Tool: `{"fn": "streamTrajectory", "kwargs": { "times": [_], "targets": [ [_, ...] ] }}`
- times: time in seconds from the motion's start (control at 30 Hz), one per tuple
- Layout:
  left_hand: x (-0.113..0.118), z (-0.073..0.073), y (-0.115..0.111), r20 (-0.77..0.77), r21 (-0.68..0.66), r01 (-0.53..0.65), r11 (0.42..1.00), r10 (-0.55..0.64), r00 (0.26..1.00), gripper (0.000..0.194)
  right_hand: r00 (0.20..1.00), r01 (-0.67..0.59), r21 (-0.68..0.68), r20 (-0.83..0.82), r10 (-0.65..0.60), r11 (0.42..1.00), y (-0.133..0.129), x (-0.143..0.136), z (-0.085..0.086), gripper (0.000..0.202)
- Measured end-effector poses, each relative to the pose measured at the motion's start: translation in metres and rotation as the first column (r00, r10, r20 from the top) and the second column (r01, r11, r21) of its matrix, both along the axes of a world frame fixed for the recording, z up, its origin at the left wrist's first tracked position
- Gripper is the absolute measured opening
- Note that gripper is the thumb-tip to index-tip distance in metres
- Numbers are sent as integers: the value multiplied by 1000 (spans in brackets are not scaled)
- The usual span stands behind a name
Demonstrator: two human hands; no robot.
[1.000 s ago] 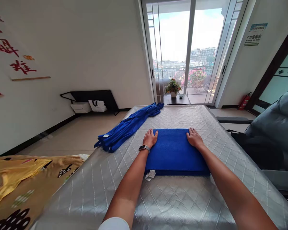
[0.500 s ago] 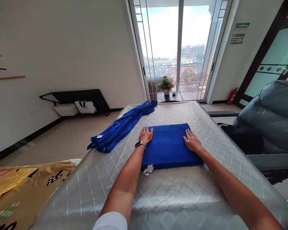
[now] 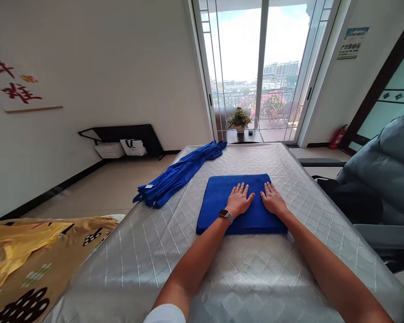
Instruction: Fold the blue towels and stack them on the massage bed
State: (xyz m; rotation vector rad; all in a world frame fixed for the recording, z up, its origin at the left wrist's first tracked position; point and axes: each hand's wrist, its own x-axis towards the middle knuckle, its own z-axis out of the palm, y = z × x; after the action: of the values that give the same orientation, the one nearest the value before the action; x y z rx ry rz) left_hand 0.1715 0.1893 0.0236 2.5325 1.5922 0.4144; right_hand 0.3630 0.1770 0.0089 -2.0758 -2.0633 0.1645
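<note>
A blue towel [image 3: 216, 202], folded into a flat rectangle, lies on a silver quilted table cover [image 3: 161, 251]. My left hand [image 3: 239, 200] rests flat on the middle of the towel, fingers spread, with a watch on its wrist. Close beside it, my right hand [image 3: 273, 199] lies flat on the towel's right part, its fingers stretched out. Neither hand grips anything. To the left, a second blue cloth [image 3: 182, 174], long and loosely bunched, stretches along the cover's left edge.
A patterned brown blanket [image 3: 63, 260] lies low at the left. On the right stands a grey padded armchair [image 3: 390, 166]. Beyond the far edge, a potted plant [image 3: 239, 119] sits on a small table before the glass door. A fire extinguisher [image 3: 338, 137] stands by the wall.
My left hand has moved right, from the folded towel's left edge to its middle. The right hand has shifted slightly inward onto the towel. The white tag at its front-left corner no longer shows.
</note>
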Motion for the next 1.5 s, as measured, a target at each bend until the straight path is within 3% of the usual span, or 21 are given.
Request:
{"fn": "streamTrajectory", "kwargs": {
  "times": [0.13, 0.27, 0.37, 0.47, 0.6, 0.77, 0.93, 1.13, 1.23, 1.4, 1.5],
  "targets": [
    [-70, 2, -6, 4, -13, -165, 986, 165, 986, 75, 1000, -2, -15, 2, 2, 1000, -1, 1, 4, 71],
    [-131, -3, -21, -51, -32, -234, 972, 233, 971, 79, 1000, 6, -14, 18, -5, 1000, -1, -1, 7, 70],
    [-153, -6, -34, -35, -81, -258, 963, 256, 966, 81, 999, 22, -6, 48, -22, 1000, -4, -4, 11, 69],
    [-157, -6, -40, -21, -110, -273, 956, 272, 962, 81, 993, 35, -4, 110, -35, 999, -13, -5, 16, 67],
    [-152, 0, -43, -49, -77, -295, 952, 292, 955, 81, 990, -30, -35, 134, 35, 999, -42, -2, 16, 68],
    [-145, 9, -48, -124, 91, -262, 961, 272, 954, 75, 997, -34, -59, 63, 37, 998, -76, -4, 4, 72],
    [-143, 15, -55, -142, 201, -124, 972, 154, 978, 60, 999, -25, -20, 28, 26, 999, -82, -6, 0, 73],
    [-140, 25, -61, -114, 234, -73, 970, 102, 988, 55, 999, -39, -1, -17, 39, 999, -82, -6, 2, 73],
    [-112, 31, -68, -96, 256, 37, 966, -13, 995, 56, 999, -38, -6, -6, 38, 999, -83, -8, 3, 73],
    [-23, 29, -76, -138, 269, 358, 894, -333, 933, 62, 999, -37, 9, 34, 37, 999, -84, -8, 1, 71],
    [14, 19, -74, -141, 222, 364, 904, -340, 930, 66, 996, -68, 8, 56, 67, 998, -84, -7, 0, 69]
  ]
}}
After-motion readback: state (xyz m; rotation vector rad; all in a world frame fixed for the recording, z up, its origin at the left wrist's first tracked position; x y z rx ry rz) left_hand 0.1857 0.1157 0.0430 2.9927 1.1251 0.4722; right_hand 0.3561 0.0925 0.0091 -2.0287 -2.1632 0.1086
